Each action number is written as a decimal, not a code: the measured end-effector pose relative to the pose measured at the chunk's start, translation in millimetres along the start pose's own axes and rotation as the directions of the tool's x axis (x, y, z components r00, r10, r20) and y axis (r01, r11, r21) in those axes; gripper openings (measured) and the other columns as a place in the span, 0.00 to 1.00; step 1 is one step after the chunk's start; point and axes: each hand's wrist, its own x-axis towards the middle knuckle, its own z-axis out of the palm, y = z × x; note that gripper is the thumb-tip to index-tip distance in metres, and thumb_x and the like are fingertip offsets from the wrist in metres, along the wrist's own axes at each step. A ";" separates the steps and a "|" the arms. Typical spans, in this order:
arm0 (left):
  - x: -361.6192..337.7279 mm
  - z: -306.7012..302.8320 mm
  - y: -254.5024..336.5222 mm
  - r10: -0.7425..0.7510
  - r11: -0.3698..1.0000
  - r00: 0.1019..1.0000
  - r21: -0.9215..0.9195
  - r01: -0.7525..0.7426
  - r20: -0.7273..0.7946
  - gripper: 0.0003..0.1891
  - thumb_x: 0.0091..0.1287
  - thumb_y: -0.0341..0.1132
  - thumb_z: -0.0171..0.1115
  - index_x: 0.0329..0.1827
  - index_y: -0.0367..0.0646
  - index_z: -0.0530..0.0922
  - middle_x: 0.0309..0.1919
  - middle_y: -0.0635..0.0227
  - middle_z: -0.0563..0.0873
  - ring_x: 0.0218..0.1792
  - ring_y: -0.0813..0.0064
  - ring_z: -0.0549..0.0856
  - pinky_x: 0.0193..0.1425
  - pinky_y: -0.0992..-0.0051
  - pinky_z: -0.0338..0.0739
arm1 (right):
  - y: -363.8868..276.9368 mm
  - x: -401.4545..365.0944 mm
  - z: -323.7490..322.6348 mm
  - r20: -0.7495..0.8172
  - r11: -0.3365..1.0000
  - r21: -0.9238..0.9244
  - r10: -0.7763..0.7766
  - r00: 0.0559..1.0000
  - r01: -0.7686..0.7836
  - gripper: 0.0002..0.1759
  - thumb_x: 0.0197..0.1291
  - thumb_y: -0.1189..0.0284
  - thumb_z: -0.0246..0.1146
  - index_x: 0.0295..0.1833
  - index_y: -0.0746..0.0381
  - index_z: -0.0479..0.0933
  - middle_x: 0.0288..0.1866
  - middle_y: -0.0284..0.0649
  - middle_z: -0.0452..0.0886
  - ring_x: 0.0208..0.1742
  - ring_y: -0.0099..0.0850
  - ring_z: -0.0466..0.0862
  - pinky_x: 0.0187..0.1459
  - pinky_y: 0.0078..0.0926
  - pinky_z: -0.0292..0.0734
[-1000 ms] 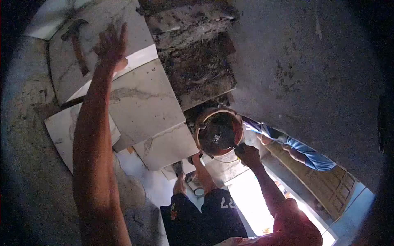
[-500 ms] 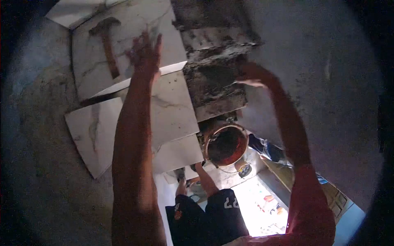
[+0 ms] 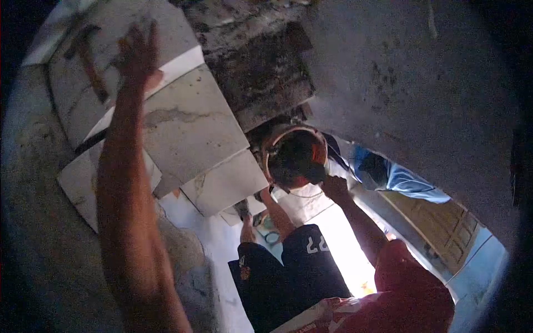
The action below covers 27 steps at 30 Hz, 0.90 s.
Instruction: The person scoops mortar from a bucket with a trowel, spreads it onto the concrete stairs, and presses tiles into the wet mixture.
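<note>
My left hand is spread flat over a white, grey-veined tile on an upper step, and its fingers look empty. Beside it on that tile lies a hammer with a wooden handle. My right hand is closed at the lower right rim of a round bucket. Dark material fills part of the bucket. A dark shape adjoins the fingers, too dim to name. More veined tile covers the step below my left hand.
Bare, rough dark steps run beside the tiles, against a grey wall. A loose tile piece leans at the left. Blue cloth and a wooden panel are at the right. Bright light enters below the bucket.
My right hand has moved from above the bare steps down to the bucket's rim. The view has shifted, and my left hand stays spread over the upper tile.
</note>
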 end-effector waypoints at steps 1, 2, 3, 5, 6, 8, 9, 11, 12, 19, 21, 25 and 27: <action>2.2 5.4 -4.6 0.046 0.998 0.997 0.044 -0.044 -0.058 0.57 0.33 0.32 0.67 0.67 0.43 0.38 0.65 0.50 0.48 0.65 0.51 0.48 0.64 0.53 0.44 | -5.2 4.7 15.5 -0.108 0.975 0.217 -0.016 0.994 0.039 0.04 0.38 0.70 0.58 0.18 0.57 0.72 0.15 0.34 0.71 0.19 0.32 0.75 0.17 0.33 0.67; 1.8 9.9 -7.3 0.062 0.997 0.997 0.048 -0.060 -0.052 0.57 0.33 0.32 0.67 0.67 0.43 0.38 0.65 0.50 0.48 0.65 0.51 0.48 0.64 0.53 0.44 | -16.2 10.7 46.3 -0.069 0.975 0.220 0.026 0.997 -0.011 0.04 0.38 0.71 0.58 0.18 0.57 0.71 0.15 0.35 0.71 0.19 0.32 0.75 0.18 0.33 0.67; -0.2 12.7 -9.8 0.037 0.999 0.999 0.018 -0.037 -0.034 0.55 0.37 0.33 0.66 0.67 0.50 0.37 0.65 0.51 0.46 0.65 0.47 0.48 0.61 0.47 0.48 | -28.0 17.1 71.5 -0.033 0.973 0.222 0.066 0.997 -0.057 0.03 0.37 0.72 0.58 0.18 0.58 0.71 0.15 0.36 0.71 0.19 0.33 0.75 0.18 0.33 0.68; -3.7 1.1 -3.1 0.027 1.000 0.999 -0.003 -0.027 -0.021 0.54 0.40 0.34 0.66 0.67 0.57 0.36 0.66 0.51 0.44 0.64 0.43 0.47 0.58 0.42 0.52 | -42.6 37.3 47.8 0.073 0.957 0.264 0.108 0.992 -0.123 0.06 0.41 0.70 0.55 0.20 0.60 0.72 0.18 0.40 0.73 0.21 0.36 0.75 0.21 0.36 0.68; -8.5 -13.8 5.2 -0.016 1.000 0.999 0.000 0.016 0.052 0.54 0.40 0.32 0.65 0.67 0.56 0.36 0.65 0.50 0.43 0.64 0.43 0.47 0.60 0.45 0.50 | -50.6 40.7 37.4 0.180 0.939 0.291 0.134 0.975 -0.182 0.09 0.45 0.68 0.53 0.21 0.61 0.72 0.21 0.44 0.75 0.22 0.40 0.76 0.25 0.40 0.68; -6.6 -20.0 11.6 -0.056 0.998 0.992 0.012 0.055 0.115 0.53 0.41 0.30 0.64 0.67 0.55 0.36 0.65 0.49 0.43 0.64 0.43 0.47 0.62 0.47 0.49 | -61.3 39.2 44.1 0.126 0.901 0.391 0.151 0.981 -0.189 0.09 0.45 0.68 0.53 0.22 0.61 0.73 0.22 0.44 0.75 0.23 0.40 0.76 0.26 0.39 0.70; -7.0 -12.9 8.9 -0.049 0.999 0.998 0.014 0.048 0.041 0.53 0.40 0.29 0.63 0.67 0.55 0.37 0.65 0.49 0.43 0.64 0.42 0.47 0.63 0.49 0.48 | -65.7 36.0 45.2 0.078 0.863 0.472 0.162 0.984 -0.180 0.09 0.46 0.69 0.53 0.22 0.61 0.74 0.22 0.45 0.76 0.24 0.41 0.77 0.27 0.39 0.71; -2.8 -3.5 6.1 -0.037 0.999 0.998 0.021 0.039 -0.055 0.53 0.40 0.27 0.63 0.67 0.56 0.37 0.65 0.49 0.43 0.64 0.42 0.47 0.63 0.50 0.47 | -76.9 40.2 0.9 -0.115 0.948 0.317 0.081 0.990 -0.041 0.07 0.46 0.69 0.55 0.26 0.61 0.73 0.19 0.43 0.74 0.22 0.37 0.77 0.24 0.37 0.72; -1.2 -0.4 3.5 -0.004 1.000 0.997 -0.028 0.002 -0.075 0.53 0.40 0.26 0.62 0.67 0.55 0.36 0.65 0.49 0.44 0.64 0.43 0.47 0.63 0.50 0.47 | -83.0 39.8 19.6 -0.176 0.897 0.437 0.160 0.971 -0.069 0.09 0.47 0.66 0.55 0.27 0.62 0.73 0.19 0.43 0.75 0.22 0.38 0.78 0.23 0.37 0.72; -11.9 -19.2 4.1 0.001 1.000 0.995 -0.031 0.002 0.097 0.54 0.39 0.26 0.63 0.67 0.51 0.34 0.64 0.47 0.45 0.64 0.44 0.47 0.65 0.53 0.43 | -51.8 12.1 49.7 0.190 0.705 0.638 0.247 0.950 -0.310 0.15 0.49 0.56 0.56 0.29 0.58 0.73 0.21 0.43 0.77 0.25 0.42 0.79 0.26 0.37 0.74; -9.0 -12.3 -1.2 0.025 0.998 0.995 -0.066 -0.019 0.095 0.55 0.39 0.26 0.64 0.67 0.51 0.34 0.64 0.47 0.45 0.64 0.45 0.47 0.65 0.53 0.43 | -42.9 1.7 37.5 0.188 0.631 0.693 0.309 0.932 -0.349 0.15 0.49 0.57 0.55 0.28 0.59 0.73 0.21 0.44 0.77 0.24 0.42 0.79 0.26 0.38 0.74; -8.1 -11.8 0.5 0.110 0.990 0.989 -0.073 -0.118 -0.103 0.56 0.39 0.27 0.65 0.67 0.52 0.33 0.64 0.46 0.45 0.64 0.45 0.47 0.65 0.53 0.43 | -30.9 -8.3 45.9 0.303 0.599 0.645 0.369 0.879 -0.474 0.13 0.47 0.61 0.56 0.25 0.60 0.74 0.21 0.46 0.76 0.26 0.43 0.78 0.27 0.39 0.72; -10.7 -13.6 2.8 -0.014 0.999 0.996 -0.047 0.018 0.087 0.55 0.40 0.27 0.65 0.67 0.54 0.33 0.65 0.47 0.43 0.64 0.44 0.47 0.63 0.51 0.46 | -23.9 -12.4 40.1 0.312 0.558 0.661 0.405 0.860 -0.502 0.13 0.47 0.61 0.57 0.25 0.61 0.74 0.22 0.46 0.76 0.26 0.43 0.79 0.27 0.38 0.72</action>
